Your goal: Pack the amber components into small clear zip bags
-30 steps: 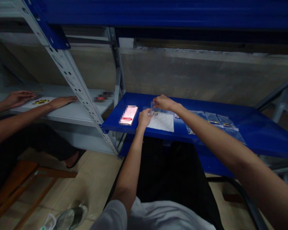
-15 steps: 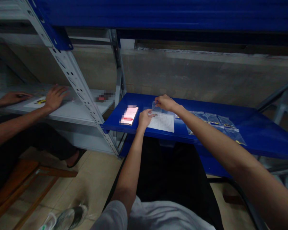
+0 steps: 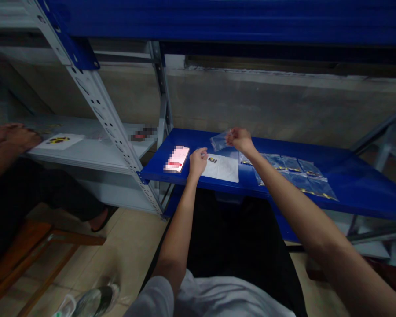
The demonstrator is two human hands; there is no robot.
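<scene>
My right hand (image 3: 240,140) pinches a clear plastic bag (image 3: 220,140) by its right end, above the back part of the blue shelf (image 3: 161,165). To the left, my left hand (image 3: 198,162) rests at the edge of a white cloth (image 3: 226,169). Its fingers are loosely bent and apart, with nothing visible in them. Close to those fingertips, small yellow-and-black pieces (image 3: 212,160) lie on the cloth; their exact kind is too small to make out. Under and beyond my right forearm, several clear bags (image 3: 292,164) with small yellow-and-black contents lie flat.
A lit phone (image 3: 180,159), partly blurred out, lies left of my left hand. A perforated metal post (image 3: 108,110) separates my shelf from a grey one, where another person's hands (image 3: 15,136) rest near a white sheet (image 3: 71,141). A plastic bottle (image 3: 97,301) is on the floor.
My right hand has moved right with the bag, away from my left hand. My left hand's fingers have come off the bag, exposing the small pieces. The other person's hands drew together leftward.
</scene>
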